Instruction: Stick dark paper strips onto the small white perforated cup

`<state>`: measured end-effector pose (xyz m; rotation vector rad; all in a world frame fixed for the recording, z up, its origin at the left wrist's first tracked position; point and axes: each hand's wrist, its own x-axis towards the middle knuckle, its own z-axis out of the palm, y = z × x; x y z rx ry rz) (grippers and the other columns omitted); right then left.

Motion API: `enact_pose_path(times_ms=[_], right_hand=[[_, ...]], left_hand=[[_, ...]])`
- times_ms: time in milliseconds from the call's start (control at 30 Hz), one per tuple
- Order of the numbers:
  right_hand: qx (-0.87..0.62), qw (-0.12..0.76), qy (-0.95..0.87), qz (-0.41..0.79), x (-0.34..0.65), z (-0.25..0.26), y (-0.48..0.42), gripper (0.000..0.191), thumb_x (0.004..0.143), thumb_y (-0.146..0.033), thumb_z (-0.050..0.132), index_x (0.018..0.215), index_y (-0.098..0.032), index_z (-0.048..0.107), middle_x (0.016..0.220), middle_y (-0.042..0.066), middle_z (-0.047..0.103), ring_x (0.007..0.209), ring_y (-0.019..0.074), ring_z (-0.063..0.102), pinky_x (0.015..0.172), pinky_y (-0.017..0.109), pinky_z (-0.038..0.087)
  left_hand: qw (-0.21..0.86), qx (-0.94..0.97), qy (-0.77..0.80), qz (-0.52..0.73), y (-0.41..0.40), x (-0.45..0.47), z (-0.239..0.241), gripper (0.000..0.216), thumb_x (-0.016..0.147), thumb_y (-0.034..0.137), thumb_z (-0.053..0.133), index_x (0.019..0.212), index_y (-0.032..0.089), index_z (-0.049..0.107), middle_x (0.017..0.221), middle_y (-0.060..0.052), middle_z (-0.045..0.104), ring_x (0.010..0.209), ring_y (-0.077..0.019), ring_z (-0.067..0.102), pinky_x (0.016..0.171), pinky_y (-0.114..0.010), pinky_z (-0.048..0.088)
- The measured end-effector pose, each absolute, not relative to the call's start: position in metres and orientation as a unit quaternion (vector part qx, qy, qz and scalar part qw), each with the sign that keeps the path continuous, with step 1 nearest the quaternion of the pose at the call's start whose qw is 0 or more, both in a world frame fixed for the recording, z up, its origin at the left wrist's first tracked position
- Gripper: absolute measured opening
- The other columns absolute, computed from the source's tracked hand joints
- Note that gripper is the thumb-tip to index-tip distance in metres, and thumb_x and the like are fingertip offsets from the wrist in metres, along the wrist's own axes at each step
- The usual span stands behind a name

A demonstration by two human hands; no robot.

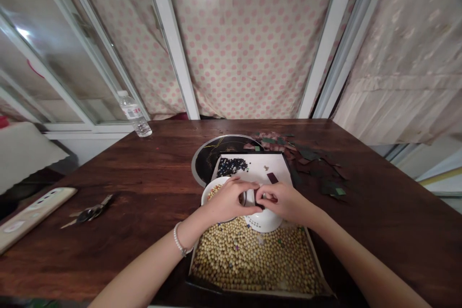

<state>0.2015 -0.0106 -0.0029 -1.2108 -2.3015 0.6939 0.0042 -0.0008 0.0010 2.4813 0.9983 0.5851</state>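
My left hand (231,197) and my right hand (287,201) meet over a shallow box (258,161) with a white lining. Between their curled fingertips is a small dark piece (259,198), mostly hidden by the fingers. Under the hands stands a white dish (265,224) with small slots near its rim. A white bowl (205,197) with orange and yellow beads (213,191) sits partly behind my left hand. Round tan beads (249,260) cover the box's near part. Black beads (231,166) lie at its far left, near a dark maroon strip (272,178).
A black round mat (202,161) lies under the box's far left side. Dark red and green scraps (306,159) are scattered at right. A water bottle (135,114), keys (92,212) and a power strip (34,214) are on the left.
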Motion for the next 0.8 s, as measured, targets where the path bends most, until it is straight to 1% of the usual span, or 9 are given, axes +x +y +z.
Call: enact_pose_path(times_ms=[133, 233, 300, 367, 467, 600, 700, 800], right_hand=[[-0.458, 0.242, -0.823, 0.235, 0.2013, -0.0041, -0.0098, 0.012, 0.081, -0.019, 0.053, 0.078, -0.02, 0.065, 0.053, -0.004, 0.049, 0.053, 0.0103, 0.042, 0.053, 0.023, 0.026], [-0.432, 0.229, -0.833, 0.257, 0.203, -0.0035, -0.0099, 0.012, 0.079, -0.016, 0.054, 0.077, -0.02, 0.065, 0.054, -0.005, 0.05, 0.052, 0.0098, 0.042, 0.052, 0.022, 0.026], [-0.442, 0.231, -0.831, 0.245, 0.2043, -0.0029, -0.0097, 0.012, 0.079, -0.017, 0.054, 0.078, -0.02, 0.065, 0.056, -0.004, 0.051, 0.053, 0.01, 0.043, 0.052, 0.022, 0.026], [-0.451, 0.239, -0.828, 0.231, 0.205, -0.0028, -0.0093, 0.012, 0.08, -0.018, 0.054, 0.078, -0.02, 0.065, 0.055, -0.004, 0.05, 0.053, 0.01, 0.043, 0.052, 0.022, 0.026], [-0.429, 0.228, -0.838, 0.248, 0.2051, -0.0034, -0.0089, 0.011, 0.08, -0.018, 0.054, 0.077, -0.019, 0.065, 0.051, -0.005, 0.047, 0.05, 0.0095, 0.04, 0.051, 0.022, 0.025], [-0.457, 0.241, -0.828, 0.22, 0.2049, -0.0035, -0.0095, 0.012, 0.08, -0.018, 0.053, 0.078, -0.02, 0.065, 0.054, -0.004, 0.049, 0.052, 0.0102, 0.042, 0.052, 0.022, 0.025], [-0.436, 0.223, -0.843, 0.222, 0.2044, -0.0024, -0.0109, 0.012, 0.081, -0.019, 0.053, 0.077, -0.021, 0.064, 0.052, -0.005, 0.049, 0.05, 0.01, 0.041, 0.052, 0.022, 0.024], [-0.446, 0.216, -0.851, 0.174, 0.203, -0.0013, -0.0129, 0.014, 0.082, -0.02, 0.05, 0.079, -0.021, 0.064, 0.06, -0.002, 0.056, 0.055, 0.0116, 0.046, 0.054, 0.024, 0.024]], left_hand=[[0.208, 0.892, 0.345, 0.204, -0.0006, 0.004, 0.0005, 0.043, 0.072, 0.042, 0.071, 0.111, 0.026, 0.062, 0.113, -0.002, 0.068, 0.103, -0.0244, 0.061, 0.107, -0.05, 0.028], [0.203, 0.89, 0.349, 0.21, 0.0, 0.004, -0.0002, 0.044, 0.071, 0.043, 0.071, 0.111, 0.025, 0.062, 0.117, -0.004, 0.066, 0.106, -0.0258, 0.06, 0.106, -0.051, 0.029], [0.204, 0.892, 0.346, 0.208, 0.0002, 0.0043, -0.0004, 0.047, 0.072, 0.043, 0.071, 0.114, 0.025, 0.061, 0.118, -0.005, 0.065, 0.108, -0.0262, 0.059, 0.106, -0.051, 0.029], [0.206, 0.894, 0.343, 0.203, 0.0, 0.0045, -0.0003, 0.047, 0.072, 0.042, 0.071, 0.115, 0.025, 0.061, 0.118, -0.005, 0.066, 0.107, -0.0259, 0.06, 0.106, -0.05, 0.03], [0.201, 0.89, 0.351, 0.209, -0.0005, 0.0044, 0.0002, 0.046, 0.071, 0.043, 0.071, 0.113, 0.025, 0.062, 0.118, -0.005, 0.066, 0.108, -0.0262, 0.059, 0.106, -0.05, 0.029], [0.202, 0.894, 0.346, 0.202, -0.0009, 0.004, 0.0005, 0.047, 0.072, 0.043, 0.071, 0.115, 0.024, 0.061, 0.117, -0.004, 0.066, 0.107, -0.0253, 0.06, 0.106, -0.049, 0.03], [0.201, 0.891, 0.349, 0.21, -0.001, 0.0042, 0.0005, 0.047, 0.072, 0.043, 0.071, 0.114, 0.025, 0.061, 0.118, -0.004, 0.066, 0.108, -0.0256, 0.059, 0.106, -0.05, 0.03], [0.201, 0.892, 0.347, 0.21, -0.0012, 0.0048, 0.0009, 0.046, 0.071, 0.042, 0.072, 0.112, 0.024, 0.062, 0.116, -0.004, 0.067, 0.106, -0.0254, 0.06, 0.106, -0.049, 0.031]])
